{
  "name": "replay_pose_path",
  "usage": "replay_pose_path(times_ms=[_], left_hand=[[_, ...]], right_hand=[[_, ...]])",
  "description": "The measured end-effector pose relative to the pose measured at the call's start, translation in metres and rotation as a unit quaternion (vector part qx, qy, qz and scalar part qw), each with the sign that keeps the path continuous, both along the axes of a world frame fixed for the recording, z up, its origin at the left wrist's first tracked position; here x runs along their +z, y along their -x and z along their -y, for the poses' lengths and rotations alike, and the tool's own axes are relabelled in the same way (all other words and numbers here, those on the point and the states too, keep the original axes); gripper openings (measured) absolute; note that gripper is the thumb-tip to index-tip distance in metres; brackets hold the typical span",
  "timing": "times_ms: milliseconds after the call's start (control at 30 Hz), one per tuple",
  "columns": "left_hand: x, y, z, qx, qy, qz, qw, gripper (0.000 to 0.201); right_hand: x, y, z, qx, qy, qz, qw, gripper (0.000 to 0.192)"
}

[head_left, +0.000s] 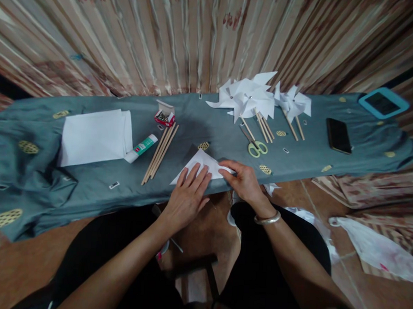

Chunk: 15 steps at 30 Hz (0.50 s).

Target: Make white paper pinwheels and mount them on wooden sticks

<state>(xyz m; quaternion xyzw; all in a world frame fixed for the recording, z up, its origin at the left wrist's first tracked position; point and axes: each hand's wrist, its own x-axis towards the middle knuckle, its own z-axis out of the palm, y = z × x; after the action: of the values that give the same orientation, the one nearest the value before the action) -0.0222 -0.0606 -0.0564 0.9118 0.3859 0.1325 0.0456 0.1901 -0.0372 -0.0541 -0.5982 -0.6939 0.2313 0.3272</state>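
Observation:
A white sheet of paper [198, 159], folded to a triangle, lies at the front edge of the cloth-covered table. My left hand [189, 197] rests flat on it with the fingers stretched out. At the paper's right corner, my right hand [244, 180] pinches the edge between thumb and forefinger. Green-handled scissors [257, 149] lie just beyond my right hand. Several wooden sticks [161, 153] are to the left of the paper, beside a glue stick [141, 148] and a small red-and-white box [164, 116] of metal pins or clips.
A stack of white paper [93, 138] lies on the left of the green cloth [208, 113]. Several paper pinwheels [247, 96] on sticks lie at the back. A black phone [338, 135] and a blue-framed tablet [383, 103] are at the right. A curtain [185, 38] hangs behind.

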Motion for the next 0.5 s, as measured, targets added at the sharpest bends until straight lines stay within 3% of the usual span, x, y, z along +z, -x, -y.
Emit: replay_pose_path(times_ms=[500], left_hand=[[-0.0037,-0.002,0.0006,0.005,0.016,-0.005,1.0,0.065]], right_hand=[[-0.0003,0.0016,0.006,0.022,-0.059,0.078,0.995,0.023]])
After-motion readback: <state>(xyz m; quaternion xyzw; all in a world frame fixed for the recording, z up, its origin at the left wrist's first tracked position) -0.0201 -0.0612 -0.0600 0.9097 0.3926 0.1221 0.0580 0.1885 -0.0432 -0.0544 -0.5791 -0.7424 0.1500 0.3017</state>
